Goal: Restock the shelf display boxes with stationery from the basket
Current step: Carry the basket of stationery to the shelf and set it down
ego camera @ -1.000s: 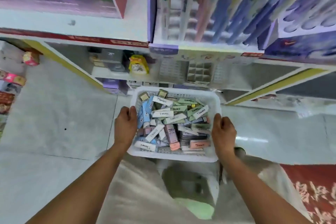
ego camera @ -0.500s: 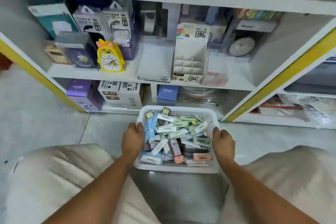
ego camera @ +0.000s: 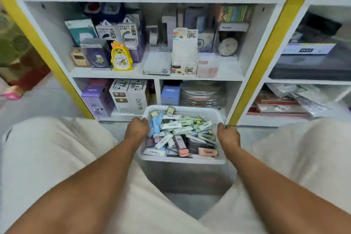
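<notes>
A white plastic basket [ego camera: 182, 159] sits low between my knees, in front of the shelf unit. It is full of small packs of stationery [ego camera: 178, 133] in blue, green, white and pink. My left hand [ego camera: 137, 129] grips the basket's left rim. On the right rim my right hand [ego camera: 228, 136] is closed. A white display box [ego camera: 184, 51] with empty compartments stands upright on the middle shelf, straight beyond the basket. A flat white box [ego camera: 156, 62] lies to its left and a pink-labelled box [ego camera: 207, 67] to its right.
The white shelf unit [ego camera: 155, 77] has yellow posts [ego camera: 266, 57] on both sides. A yellow duck clock [ego camera: 121, 57], power bank packs [ego camera: 117, 30] and a round clock [ego camera: 228, 46] crowd the middle shelf. Boxes [ego camera: 131, 97] fill the bottom shelf. My knees in pale trousers [ego camera: 47, 157] flank the basket.
The view dropped from the upper pen shelves to the low shelves as I crouched. The basket came down with both hands still on its rims and now sits close to the bottom shelf.
</notes>
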Demonstrator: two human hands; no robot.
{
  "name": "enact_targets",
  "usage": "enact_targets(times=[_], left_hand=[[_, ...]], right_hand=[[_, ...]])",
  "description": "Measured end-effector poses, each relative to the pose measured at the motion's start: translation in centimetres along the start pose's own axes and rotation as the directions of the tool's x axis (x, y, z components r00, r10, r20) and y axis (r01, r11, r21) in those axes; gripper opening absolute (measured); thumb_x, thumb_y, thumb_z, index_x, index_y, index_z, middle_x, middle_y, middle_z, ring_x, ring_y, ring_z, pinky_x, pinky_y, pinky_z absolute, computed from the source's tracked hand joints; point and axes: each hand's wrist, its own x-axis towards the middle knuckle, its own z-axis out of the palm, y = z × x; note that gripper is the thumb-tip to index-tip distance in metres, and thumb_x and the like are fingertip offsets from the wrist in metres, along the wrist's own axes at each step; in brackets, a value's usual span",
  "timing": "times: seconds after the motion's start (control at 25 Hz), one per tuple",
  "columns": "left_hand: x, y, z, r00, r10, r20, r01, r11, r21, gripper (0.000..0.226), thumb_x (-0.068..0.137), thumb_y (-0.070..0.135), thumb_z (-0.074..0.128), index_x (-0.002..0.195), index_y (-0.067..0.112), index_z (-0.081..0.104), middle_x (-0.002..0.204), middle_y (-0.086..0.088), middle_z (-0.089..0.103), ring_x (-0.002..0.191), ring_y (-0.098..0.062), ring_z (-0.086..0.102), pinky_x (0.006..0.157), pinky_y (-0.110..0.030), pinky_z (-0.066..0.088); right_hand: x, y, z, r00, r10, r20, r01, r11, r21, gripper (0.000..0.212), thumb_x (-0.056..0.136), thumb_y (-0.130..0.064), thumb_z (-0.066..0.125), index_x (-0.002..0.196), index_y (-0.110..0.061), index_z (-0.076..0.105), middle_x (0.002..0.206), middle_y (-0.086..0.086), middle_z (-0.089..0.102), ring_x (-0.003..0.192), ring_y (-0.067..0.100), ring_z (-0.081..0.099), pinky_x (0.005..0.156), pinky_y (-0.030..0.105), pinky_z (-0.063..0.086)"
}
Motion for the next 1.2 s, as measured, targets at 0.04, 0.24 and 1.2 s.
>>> enact_targets(times=[0.04,0.24,1.2], left_hand=[[-0.1,0.3,-0.2,1.000,-0.006,0.011,0.006,1.000,0.012,0.042,0.101,0.034,0.041,0.115,0.000,0.061,0.117,-0.024,0.064,0.105,-0.038,0.061,0.088,-0.039,0.050],[1.4,2.0,0.9,0.999,0.014,0.050,-0.018,0.996,0.087,0.042,0.101,0.032,0.041,0.116,-0.002,0.061,0.121,-0.024,0.063,0.107,-0.037,0.061,0.083,-0.035,0.046],[14.0,-4.9,17.3,0.884,-0.295,0.364,0.176,0.929,0.326,0.022,0.089,0.015,0.056,0.105,0.000,0.055,0.111,-0.021,0.063,0.099,-0.035,0.062,0.076,-0.039,0.053]], right_hand=[[0.0,-0.2,-0.3,1.000,-0.007,0.003,0.007,1.000,-0.003,0.049,0.101,-0.041,0.042,0.110,0.002,0.063,0.114,0.027,0.065,0.099,0.042,0.063,0.081,0.041,0.050],[1.8,0.4,-0.7,1.000,-0.001,-0.022,0.001,1.000,0.003,0.045,0.101,-0.042,0.042,0.112,-0.003,0.063,0.116,0.024,0.065,0.099,0.041,0.062,0.082,0.040,0.049],[18.0,8.9,14.2,0.955,0.172,0.241,-0.107,0.959,-0.264,0.026,0.090,-0.018,0.050,0.099,-0.004,0.070,0.097,0.017,0.070,0.090,0.034,0.066,0.071,0.033,0.052]])
